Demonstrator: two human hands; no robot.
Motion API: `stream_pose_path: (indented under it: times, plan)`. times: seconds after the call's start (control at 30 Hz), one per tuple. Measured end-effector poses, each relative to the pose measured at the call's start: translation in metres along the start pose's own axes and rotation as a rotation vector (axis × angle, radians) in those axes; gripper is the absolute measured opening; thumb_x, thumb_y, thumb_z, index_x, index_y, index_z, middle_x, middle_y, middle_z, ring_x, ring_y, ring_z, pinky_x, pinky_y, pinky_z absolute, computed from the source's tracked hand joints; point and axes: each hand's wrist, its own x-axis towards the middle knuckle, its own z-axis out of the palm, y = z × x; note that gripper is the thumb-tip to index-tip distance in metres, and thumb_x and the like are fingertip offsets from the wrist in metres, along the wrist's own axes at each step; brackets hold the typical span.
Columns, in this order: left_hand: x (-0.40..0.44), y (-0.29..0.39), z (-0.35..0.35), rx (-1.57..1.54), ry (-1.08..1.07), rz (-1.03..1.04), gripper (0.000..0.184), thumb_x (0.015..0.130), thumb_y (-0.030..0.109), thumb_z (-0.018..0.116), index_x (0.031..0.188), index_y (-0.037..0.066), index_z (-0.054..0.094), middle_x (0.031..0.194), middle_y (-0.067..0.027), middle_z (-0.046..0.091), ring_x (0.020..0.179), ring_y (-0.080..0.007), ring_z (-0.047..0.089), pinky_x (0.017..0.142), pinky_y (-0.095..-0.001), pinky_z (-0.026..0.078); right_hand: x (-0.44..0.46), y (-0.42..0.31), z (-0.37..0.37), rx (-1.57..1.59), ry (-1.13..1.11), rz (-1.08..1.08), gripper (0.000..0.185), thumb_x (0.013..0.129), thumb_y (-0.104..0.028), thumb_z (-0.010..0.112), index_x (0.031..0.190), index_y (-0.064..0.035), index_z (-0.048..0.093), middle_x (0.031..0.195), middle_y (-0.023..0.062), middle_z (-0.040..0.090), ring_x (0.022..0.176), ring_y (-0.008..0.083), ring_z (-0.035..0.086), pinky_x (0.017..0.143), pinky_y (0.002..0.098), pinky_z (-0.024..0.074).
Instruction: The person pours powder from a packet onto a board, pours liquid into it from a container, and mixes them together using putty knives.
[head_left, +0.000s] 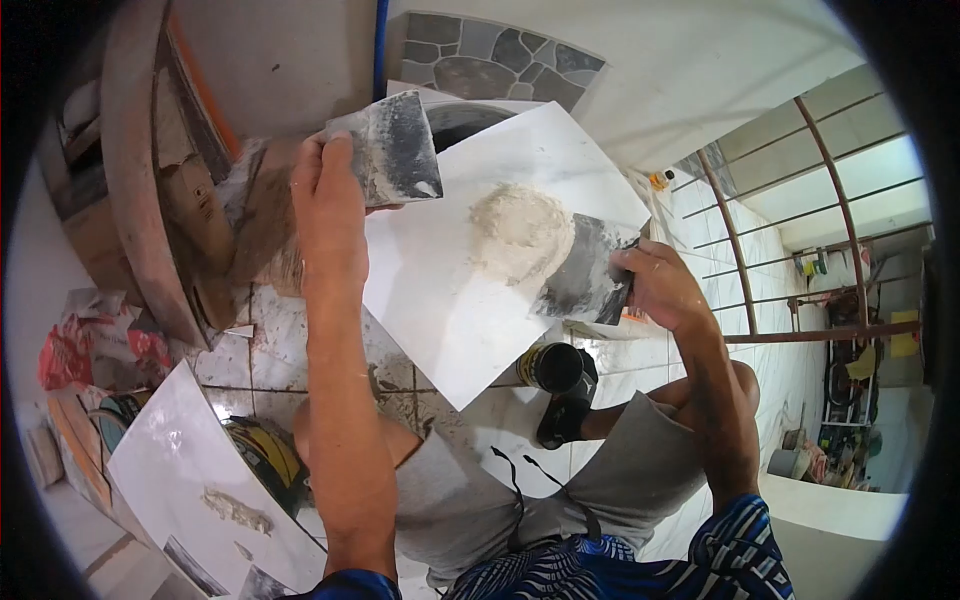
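Observation:
My left hand [330,185] grips a flat, dark putty spreader [405,140], raised by the upper left edge of a white board [430,330]. Pale paste is smeared over part of its face. A mound of beige paste [520,230] lies on the board, spread out wet in the middle. Closed round the outer edge of a second dark putty spreader [590,270] is my right hand [665,285]. That blade lies low over the board, its left side against the mound. Whitish residue coats it too.
A dark, open-topped can [550,368] stands below the board, beside my shoe [568,410]. At lower left, another white panel [190,470] carries a smear of paste. Wooden boards [150,170] lean at left; a metal grille [830,200] is at right.

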Motion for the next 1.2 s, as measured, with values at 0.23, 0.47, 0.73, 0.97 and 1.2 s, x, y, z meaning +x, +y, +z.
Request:
stream_pose_path:
  times: [0.23,0.47,0.73,0.97,1.2]
  plan:
    - [-0.011,0.011,0.007,-0.078,-0.042,-0.013,0.031,0.097,0.027,0.055,0.120,0.006,0.060,0.106,-0.0059,0.065,0.091,-0.0163,0.066,0.073,-0.0347,0.055,0.002,-0.053,0.023,-0.441,0.027,-0.151,0.032,0.089,-0.020,0.063,0.090,0.0127,0.061,0.077,0.0157,0.063,0.065,0.0211,0.064,0.056,0.0341,0.0531]
    - [-0.031,0.016,0.031,0.378,-0.147,0.334,0.034,0.092,0.018,0.062,0.120,-0.001,0.057,0.108,-0.0155,0.066,0.094,-0.0232,0.065,0.084,-0.0353,0.051,0.002,-0.089,0.046,-0.708,-0.009,-0.296,0.031,0.087,-0.018,0.061,0.086,0.0132,0.059,0.069,0.0130,0.061,0.053,0.0190,0.060,0.050,0.0328,0.0469]
    - [-0.077,0.020,0.084,0.553,-0.375,0.451,0.038,0.089,0.014,0.065,0.119,0.000,0.049,0.096,-0.0276,0.065,0.087,-0.0450,0.066,0.078,-0.0490,0.052,-0.016,-0.106,0.070,-0.879,0.019,-0.211,0.033,0.086,-0.020,0.060,0.089,0.0129,0.061,0.067,0.0143,0.062,0.052,0.0183,0.060,0.054,0.0333,0.0474]
    - [-0.073,0.007,0.093,0.575,-0.363,0.504,0.037,0.088,0.014,0.066,0.116,0.002,0.046,0.087,-0.0275,0.065,0.080,-0.0488,0.065,0.071,-0.0527,0.050,-0.032,-0.103,0.078,-0.919,0.062,-0.317,0.032,0.086,-0.020,0.058,0.086,0.0109,0.062,0.065,0.0163,0.064,0.053,0.0222,0.064,0.057,0.0365,0.0497]
    - [-0.045,0.006,0.068,0.578,-0.334,0.389,0.040,0.089,0.019,0.067,0.122,-0.002,0.055,0.100,-0.0252,0.068,0.093,-0.0391,0.068,0.083,-0.0428,0.052,-0.028,-0.105,0.022,-1.062,0.120,-0.298,0.028,0.086,-0.018,0.061,0.094,0.0089,0.064,0.078,0.0152,0.067,0.069,0.0164,0.062,0.062,0.0334,0.0508]
